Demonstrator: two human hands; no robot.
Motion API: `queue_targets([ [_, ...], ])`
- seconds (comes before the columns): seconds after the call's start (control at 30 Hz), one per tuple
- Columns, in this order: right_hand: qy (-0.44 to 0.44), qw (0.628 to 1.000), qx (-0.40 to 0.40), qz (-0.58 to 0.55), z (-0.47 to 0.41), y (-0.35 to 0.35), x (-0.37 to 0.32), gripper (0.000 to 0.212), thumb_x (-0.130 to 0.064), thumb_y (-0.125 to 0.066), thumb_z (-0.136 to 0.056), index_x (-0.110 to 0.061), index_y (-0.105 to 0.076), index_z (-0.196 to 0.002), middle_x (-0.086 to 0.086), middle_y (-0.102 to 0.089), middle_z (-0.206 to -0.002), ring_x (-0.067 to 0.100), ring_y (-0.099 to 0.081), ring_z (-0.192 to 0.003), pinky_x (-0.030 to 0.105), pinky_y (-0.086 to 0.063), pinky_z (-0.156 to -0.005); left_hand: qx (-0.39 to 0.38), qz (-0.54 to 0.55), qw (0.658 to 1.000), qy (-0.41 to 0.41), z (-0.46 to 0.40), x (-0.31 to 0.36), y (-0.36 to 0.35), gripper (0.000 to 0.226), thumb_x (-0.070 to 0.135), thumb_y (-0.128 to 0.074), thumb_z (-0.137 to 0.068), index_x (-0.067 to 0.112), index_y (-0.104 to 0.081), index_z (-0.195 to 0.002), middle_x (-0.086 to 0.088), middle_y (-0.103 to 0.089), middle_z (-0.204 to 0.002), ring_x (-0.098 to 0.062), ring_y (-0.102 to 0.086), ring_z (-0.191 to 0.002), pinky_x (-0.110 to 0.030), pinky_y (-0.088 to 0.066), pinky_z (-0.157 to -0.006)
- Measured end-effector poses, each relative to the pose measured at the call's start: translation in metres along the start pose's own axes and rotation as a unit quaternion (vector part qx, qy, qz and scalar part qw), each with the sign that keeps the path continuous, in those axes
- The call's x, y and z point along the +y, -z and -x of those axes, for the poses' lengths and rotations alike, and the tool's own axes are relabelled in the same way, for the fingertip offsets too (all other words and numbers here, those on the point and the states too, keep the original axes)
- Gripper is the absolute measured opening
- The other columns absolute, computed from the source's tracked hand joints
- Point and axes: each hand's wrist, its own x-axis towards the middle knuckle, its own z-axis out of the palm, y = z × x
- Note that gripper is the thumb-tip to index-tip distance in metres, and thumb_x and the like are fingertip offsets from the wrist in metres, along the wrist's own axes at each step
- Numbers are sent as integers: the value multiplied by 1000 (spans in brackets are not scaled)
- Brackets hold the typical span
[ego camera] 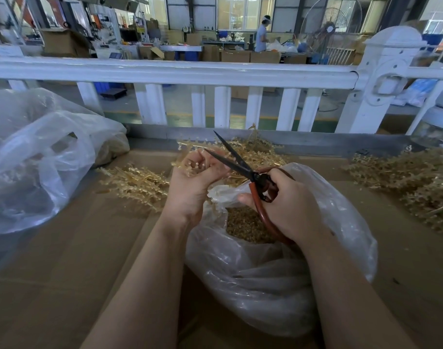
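Slumping at the far left of the cardboard-covered bench (64, 260) is a large clear bag (34, 157); beside it lies a heap of tan plastic sprigs (137, 183); the left hand (192, 180) holds one sprig (190, 164) above the bench, fingers curled tight around it; black scissors (236, 161) stand with blades apart, just beside that sprig; the right hand (288, 205) grips their red handles, fingers clamped round them; under both hands an open bag (278, 280) holds cut pieces (245, 224); another heap (417, 180) lies far right.
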Motion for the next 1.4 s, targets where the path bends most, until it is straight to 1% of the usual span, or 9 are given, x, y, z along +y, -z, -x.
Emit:
queue_targets([
  [0.1,3,1000,13,26,0,0,0,60,-92,-49,-65,-39,-54,-93,-26,-58,-80,-7,-56,-77,14,-42,-61,6,-12,1000,-6,-1,-1,1,23,-8,-71,-75,-6,-63,-96,-21,-62,-94,-28,-63,-88,-32,-55,-82],
  [0.23,11,998,28,54,0,-1,-2,59,-94,-47,-64,-42,-53,-92,-32,-50,-73,-10,-51,-70,11,-39,-59,16,-14,1000,-14,-1,-1,2,42,-3,-74,-71,-20,-56,-104,-17,-64,-91,-26,-63,-87,-30,-54,-79],
  [0.37,13,997,38,58,2,0,-2,56,-93,-47,-66,-42,-52,-88,-32,-49,-70,-12,-50,-68,11,-39,-57,10,0,1000,-13,0,1,2,43,4,-76,-67,-8,-59,-105,-14,-63,-87,-24,-63,-86,-29,-55,-79],
  [0.57,13,997,48,53,1,0,-3,58,-92,-46,-66,-39,-58,-88,-31,-49,-68,-13,-49,-67,9,-36,-56,-9,1,1000,-22,-1,1,4,22,5,-76,-67,4,-62,-83,-4,-69,-79,-18,-66,-80,-28,-55,-77],
  [0.63,15,997,50,52,1,0,-3,61,-91,-48,-67,-35,-62,-88,-31,-50,-68,-12,-51,-67,9,-38,-56,-19,0,1000,-24,-1,1,6,19,5,-75,-67,3,-63,-82,-1,-71,-78,-17,-67,-80,-27,-55,-76],
  [0.83,15,997,51,47,2,0,-4,55,-90,-48,-66,-39,-59,-85,-31,-49,-65,-10,-51,-62,9,-33,-54,-31,3,999,-15,-1,3,9,14,7,-76,-70,5,-65,-79,-3,-70,-78,-18,-65,-78,-26,-55,-74],
  [1.0,24,996,60,66,3,2,-6,56,-89,-46,-68,-37,-57,-86,-31,-44,-64,-11,-46,-61,9,-32,-54,-23,-32,999,-2,-1,3,11,23,7,-78,-64,-3,-64,-81,-9,-69,-77,-20,-66,-73,-25,-55,-70],
  [1.13,23,996,63,65,2,3,-6,68,-89,-45,-68,-31,-67,-94,-28,-49,-72,-6,-49,-65,9,-35,-56,-32,-51,998,9,-2,3,11,22,8,-78,-64,-3,-64,-77,-9,-67,-73,-21,-64,-70,-27,-55,-70],
  [1.4,32,996,64,51,3,2,-5,73,-95,-39,-68,-32,-67,-93,-32,-49,-71,-14,-49,-68,7,-35,-58,-51,-39,998,18,-1,6,11,15,3,-75,-66,0,-63,-75,-5,-68,-70,-17,-64,-67,-25,-55,-68],
])
